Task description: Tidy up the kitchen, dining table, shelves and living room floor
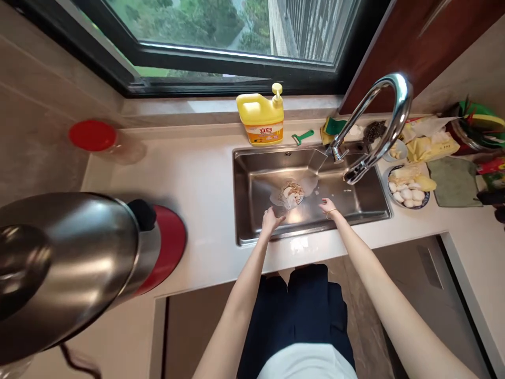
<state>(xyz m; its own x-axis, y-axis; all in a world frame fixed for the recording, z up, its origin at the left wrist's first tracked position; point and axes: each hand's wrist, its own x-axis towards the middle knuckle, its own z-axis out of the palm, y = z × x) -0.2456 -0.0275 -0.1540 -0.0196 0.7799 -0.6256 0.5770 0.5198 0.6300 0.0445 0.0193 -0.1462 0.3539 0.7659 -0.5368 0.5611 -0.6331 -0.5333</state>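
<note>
My left hand (271, 221) hangs over the near side of the steel sink (252, 181), thumb spread from the fingers and nothing in it. Just beyond it a thin clear plastic bag (310, 185) lies over the drain, with pale and brownish food scraps (291, 193) on it. Whether my left fingertips touch the bag's edge, I cannot tell. To the right, my right hand (327, 206) is also empty above the basin, its fingers apart and a thin bracelet at the wrist. A few small white bits lie on the basin floor near it.
A chrome faucet (401, 105) arches over the sink's right side. Behind the basin stand a yellow detergent bottle (262, 118) and a green peeler (303, 137). A bowl of white mushrooms (408, 193) sits at right; a large steel appliance (79, 252) fills the left.
</note>
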